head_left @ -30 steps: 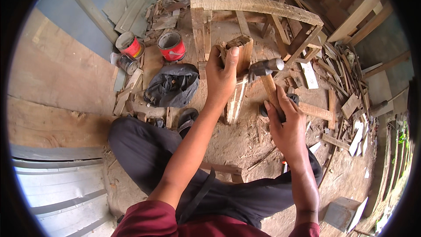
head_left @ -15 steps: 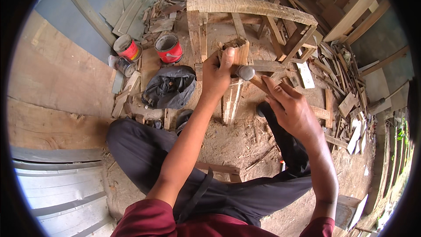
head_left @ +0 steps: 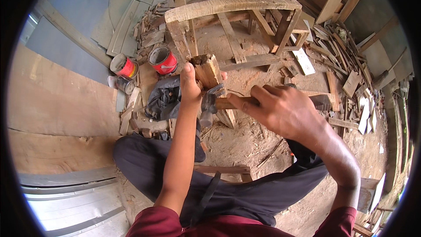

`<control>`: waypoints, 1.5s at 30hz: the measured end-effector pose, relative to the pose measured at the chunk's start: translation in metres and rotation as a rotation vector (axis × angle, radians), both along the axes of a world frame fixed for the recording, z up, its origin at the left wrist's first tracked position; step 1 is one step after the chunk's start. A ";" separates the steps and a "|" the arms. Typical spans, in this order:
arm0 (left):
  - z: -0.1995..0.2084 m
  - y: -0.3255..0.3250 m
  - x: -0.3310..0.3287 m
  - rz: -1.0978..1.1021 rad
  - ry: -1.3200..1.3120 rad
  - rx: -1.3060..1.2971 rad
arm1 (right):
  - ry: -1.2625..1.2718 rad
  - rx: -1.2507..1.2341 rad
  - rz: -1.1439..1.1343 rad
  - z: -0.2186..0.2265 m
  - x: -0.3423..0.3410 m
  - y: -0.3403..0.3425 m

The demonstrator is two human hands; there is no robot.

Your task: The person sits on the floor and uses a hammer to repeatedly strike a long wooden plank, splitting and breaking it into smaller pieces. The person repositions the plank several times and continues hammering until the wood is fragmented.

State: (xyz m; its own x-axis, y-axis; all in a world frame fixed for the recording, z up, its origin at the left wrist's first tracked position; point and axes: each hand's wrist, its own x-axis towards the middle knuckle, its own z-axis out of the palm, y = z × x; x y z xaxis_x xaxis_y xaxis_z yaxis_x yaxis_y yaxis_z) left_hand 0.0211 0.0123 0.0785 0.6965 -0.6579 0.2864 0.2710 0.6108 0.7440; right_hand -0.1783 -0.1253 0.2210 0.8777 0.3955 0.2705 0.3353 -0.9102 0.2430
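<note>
A rough wooden post [head_left: 209, 73] with a splintered top end stands in front of me, tilted. My left hand [head_left: 190, 85] is closed round its upper part, thumb on the near side and a fingertip showing at the far side. My right hand [head_left: 283, 110] grips a claw hammer [head_left: 209, 104] by its wooden handle, which lies almost level. The hammer's claw is up against the side of the post, just below my left hand, while its round striking face points down toward me. Whether a nail sits in the claw, I cannot tell.
A curved-top wooden frame [head_left: 232, 6] stands beyond the post. Two red paint cans [head_left: 163, 61] and a black plastic bag [head_left: 163, 101] are at the left. Scrap wood [head_left: 346, 70] is heaped at the right. Wood chips litter the floor between my bent legs.
The hammer has turned over: its round face was up beside the post, and now the claw is against the wood. My right hand has rolled palm-down, and my left keeps hold of the post.
</note>
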 end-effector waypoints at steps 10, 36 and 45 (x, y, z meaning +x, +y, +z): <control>0.000 0.002 -0.011 -0.051 0.050 0.156 | 0.089 0.010 -0.057 0.007 -0.018 0.019; 0.015 -0.013 -0.046 0.027 -0.364 0.186 | 0.237 0.002 -0.045 0.042 -0.024 -0.007; 0.037 -0.022 -0.064 -0.003 -0.553 0.330 | 0.429 -0.100 -0.064 0.075 -0.024 -0.002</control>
